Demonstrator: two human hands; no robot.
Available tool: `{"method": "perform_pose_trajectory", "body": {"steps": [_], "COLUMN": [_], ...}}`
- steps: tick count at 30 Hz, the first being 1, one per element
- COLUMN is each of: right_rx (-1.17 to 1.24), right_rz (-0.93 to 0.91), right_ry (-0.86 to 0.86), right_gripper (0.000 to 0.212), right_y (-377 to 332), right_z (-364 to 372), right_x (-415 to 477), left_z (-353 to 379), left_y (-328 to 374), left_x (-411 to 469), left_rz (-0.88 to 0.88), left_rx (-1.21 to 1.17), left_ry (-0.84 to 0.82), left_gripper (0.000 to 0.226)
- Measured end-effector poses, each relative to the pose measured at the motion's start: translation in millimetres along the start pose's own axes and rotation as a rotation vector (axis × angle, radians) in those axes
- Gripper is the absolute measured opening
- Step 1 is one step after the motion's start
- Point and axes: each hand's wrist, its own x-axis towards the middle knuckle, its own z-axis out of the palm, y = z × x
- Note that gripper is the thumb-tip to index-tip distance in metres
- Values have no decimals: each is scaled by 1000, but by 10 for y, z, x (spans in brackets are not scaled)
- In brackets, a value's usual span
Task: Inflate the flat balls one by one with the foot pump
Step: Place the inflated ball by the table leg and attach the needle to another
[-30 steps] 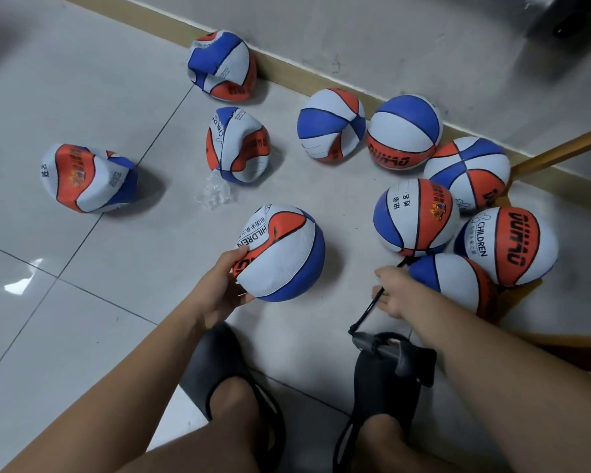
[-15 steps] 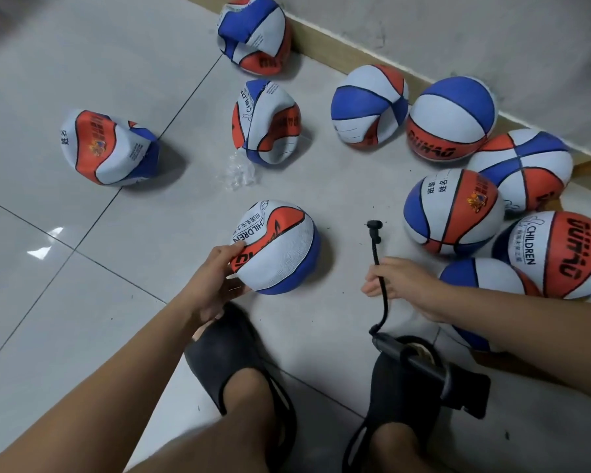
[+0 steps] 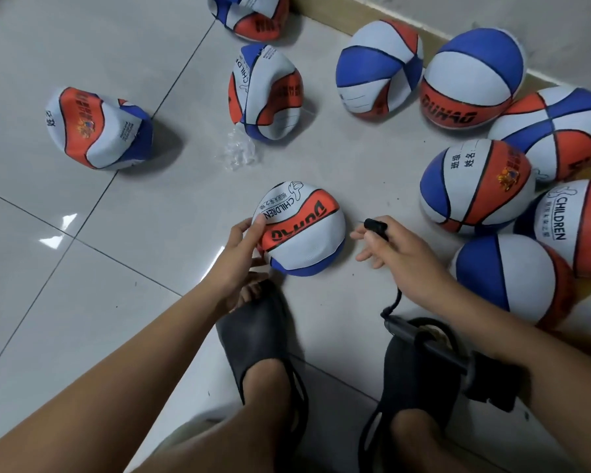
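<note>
A partly flat red, white and blue ball (image 3: 301, 230) lies on the tiled floor just ahead of my feet. My left hand (image 3: 243, 247) grips its left side, thumb on top. My right hand (image 3: 393, 247) pinches the black nozzle end of the pump hose (image 3: 376, 232), a short gap to the right of that ball. The hose runs down to the black foot pump (image 3: 434, 346), which lies under my right foot. Crumpled flat balls (image 3: 96, 129) lie at the left and back. Round, full balls (image 3: 475, 186) are bunched at the right.
A crumpled clear plastic wrapper (image 3: 239, 151) lies on the floor behind the held ball. A wall with a tan skirting board (image 3: 325, 11) runs along the back. My feet in black sandals (image 3: 263, 343) stand at the bottom. Open tiles stretch to the left.
My right hand has brought the hose nozzle leftward and down, close to the held ball. My left hand has turned the ball, which now shows its red lettered panel. The view has moved closer.
</note>
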Motion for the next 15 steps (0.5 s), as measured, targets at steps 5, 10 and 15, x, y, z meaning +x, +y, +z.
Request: {"method": "perform_pose_trajectory", "body": {"steps": [5, 10, 15], "right_rx": [36, 131, 163], "right_rz": [-44, -55, -16], "right_ry": [38, 90, 78], "right_gripper": [21, 21, 22], "right_y": [63, 101, 118], "right_z": [22, -11, -44], "right_x": [-65, -23, -20], "left_z": [77, 140, 212], "left_y": [64, 39, 80], "left_x": [18, 92, 38], "left_rz": [-32, 49, 75], "left_rx": [-22, 0, -36], "left_ry": [-40, -28, -96], "left_gripper": [56, 48, 41]}}
